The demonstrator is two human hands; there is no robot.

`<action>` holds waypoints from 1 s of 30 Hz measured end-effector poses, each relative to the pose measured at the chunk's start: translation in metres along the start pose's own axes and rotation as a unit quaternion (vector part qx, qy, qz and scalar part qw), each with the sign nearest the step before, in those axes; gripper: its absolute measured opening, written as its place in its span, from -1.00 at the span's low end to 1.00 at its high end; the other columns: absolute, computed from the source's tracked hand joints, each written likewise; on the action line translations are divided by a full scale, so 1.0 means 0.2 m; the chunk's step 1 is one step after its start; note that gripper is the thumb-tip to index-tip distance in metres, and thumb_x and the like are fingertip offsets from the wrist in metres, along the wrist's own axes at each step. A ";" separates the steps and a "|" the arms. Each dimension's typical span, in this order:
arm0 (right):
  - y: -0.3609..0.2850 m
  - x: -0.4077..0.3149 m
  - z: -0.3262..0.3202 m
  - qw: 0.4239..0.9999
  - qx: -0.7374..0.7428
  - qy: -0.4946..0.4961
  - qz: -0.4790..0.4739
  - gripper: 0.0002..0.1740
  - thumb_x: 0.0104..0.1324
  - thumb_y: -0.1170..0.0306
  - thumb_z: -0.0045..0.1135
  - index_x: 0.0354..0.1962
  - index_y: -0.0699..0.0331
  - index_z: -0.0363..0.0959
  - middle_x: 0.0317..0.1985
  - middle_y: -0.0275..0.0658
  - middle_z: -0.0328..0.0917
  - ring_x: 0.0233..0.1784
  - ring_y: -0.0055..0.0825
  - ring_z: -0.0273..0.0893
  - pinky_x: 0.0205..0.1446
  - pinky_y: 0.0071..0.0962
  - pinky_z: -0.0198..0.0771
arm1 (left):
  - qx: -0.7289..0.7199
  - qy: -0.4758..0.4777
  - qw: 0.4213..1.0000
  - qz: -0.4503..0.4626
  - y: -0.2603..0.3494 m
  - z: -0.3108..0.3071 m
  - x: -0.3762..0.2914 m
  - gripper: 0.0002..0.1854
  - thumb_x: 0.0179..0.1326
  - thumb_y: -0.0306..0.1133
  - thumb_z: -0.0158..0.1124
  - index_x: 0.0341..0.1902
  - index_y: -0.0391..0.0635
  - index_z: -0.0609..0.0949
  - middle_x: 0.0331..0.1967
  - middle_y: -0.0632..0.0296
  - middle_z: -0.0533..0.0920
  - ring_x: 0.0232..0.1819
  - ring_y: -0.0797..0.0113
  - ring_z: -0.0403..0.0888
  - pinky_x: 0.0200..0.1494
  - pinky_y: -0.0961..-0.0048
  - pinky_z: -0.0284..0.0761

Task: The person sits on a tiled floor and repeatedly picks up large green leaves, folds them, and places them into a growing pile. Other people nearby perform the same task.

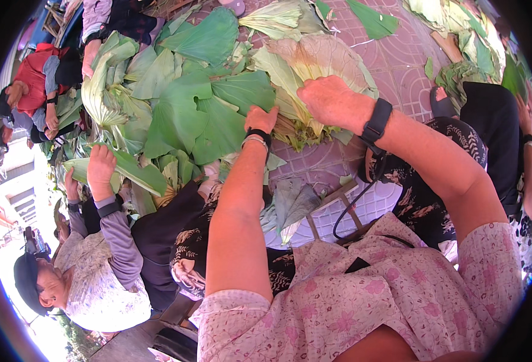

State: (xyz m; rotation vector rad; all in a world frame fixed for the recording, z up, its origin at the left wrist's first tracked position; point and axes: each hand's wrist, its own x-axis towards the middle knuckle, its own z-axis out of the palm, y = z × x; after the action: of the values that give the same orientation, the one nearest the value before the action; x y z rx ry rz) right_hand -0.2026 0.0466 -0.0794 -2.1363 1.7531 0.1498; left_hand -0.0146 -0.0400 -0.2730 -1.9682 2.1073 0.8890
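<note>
My left hand (261, 120), with a bracelet and a dark band at the wrist, grips the near edge of a large green lotus leaf (223, 122). More broad green leaves (180, 108) spread out to its left, overlapping in a heap. Curled into a fist, my right hand (327, 99) is over a stack of folded yellow-brown leaves (324, 59). Its fingers are hidden from above, so whether they pinch a leaf does not show. A black strap (376, 120) circles my right wrist, and a cable hangs from it.
On my left, a seated person in a cap (82, 276) holds a folded green leaf (134, 172). Farther off sits a person in red (35, 81). Another person's dark-clad leg (487, 135) is close on my right. Loose leaves (374, 20) lie on the pink paving (392, 59).
</note>
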 end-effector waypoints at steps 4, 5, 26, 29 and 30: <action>0.02 0.00 0.07 0.997 -0.005 0.070 -0.022 -0.89 0.03 0.53 0.13 -0.46 0.31 0.61 -0.42 -0.02 0.65 -0.29 -0.09 0.68 -0.33 -0.19 0.54 | -0.076 0.027 0.997 0.010 -0.11 0.18 0.14 -0.48 0.13 0.02 0.30 -0.43 -0.35 0.68 -0.36 -0.23 0.69 -0.19 -0.27 0.65 -0.05 0.07 0.55; -0.01 0.01 0.05 0.997 -0.001 0.073 -0.031 -0.89 0.03 0.53 0.13 -0.47 0.31 0.61 -0.42 -0.02 0.65 -0.29 -0.08 0.68 -0.33 -0.19 0.54 | -0.108 0.028 0.994 -0.005 -0.27 0.25 0.24 -0.52 0.12 -0.02 0.29 -0.45 -0.33 0.67 -0.40 -0.18 0.69 -0.24 -0.24 0.65 -0.08 0.09 0.55; 0.00 0.17 -0.18 0.686 0.723 -0.025 0.078 0.07 0.28 -0.31 0.06 0.30 0.53 0.15 0.28 0.11 0.27 0.32 -0.16 0.29 0.39 -0.19 0.23 | -0.383 -0.028 0.892 0.239 0.14 -1.36 -0.75 -0.88 0.23 -0.42 0.14 -0.34 -0.21 0.59 -0.08 0.30 0.65 -0.11 0.54 0.53 0.12 0.49 0.40; -0.02 0.12 -0.17 0.771 0.628 0.102 0.039 -0.18 0.32 -0.08 0.15 0.21 0.51 0.35 0.09 -0.05 0.54 0.12 -0.35 0.46 0.21 -0.35 0.34 | -0.350 -0.010 0.887 0.301 0.26 -1.19 -0.94 -0.86 0.30 -0.40 0.13 -0.29 -0.19 0.62 -0.07 0.34 0.66 -0.15 0.61 0.48 0.04 0.61 0.35; 0.03 0.10 -0.18 0.819 0.568 0.079 -0.012 -0.26 0.34 -0.03 0.16 0.19 0.47 0.39 0.07 -0.09 0.56 0.09 -0.38 0.47 0.19 -0.38 0.35 | -0.367 -0.027 0.886 0.283 0.27 -1.15 -0.95 -0.86 0.31 -0.39 0.13 -0.28 -0.18 0.62 -0.07 0.33 0.66 -0.14 0.58 0.50 0.05 0.58 0.36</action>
State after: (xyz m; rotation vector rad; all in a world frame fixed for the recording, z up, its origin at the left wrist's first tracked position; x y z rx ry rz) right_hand -0.2102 0.0146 -0.0543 -1.2568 1.3006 -0.8867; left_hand 0.0294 0.0115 0.0236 -1.4818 2.6032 2.0747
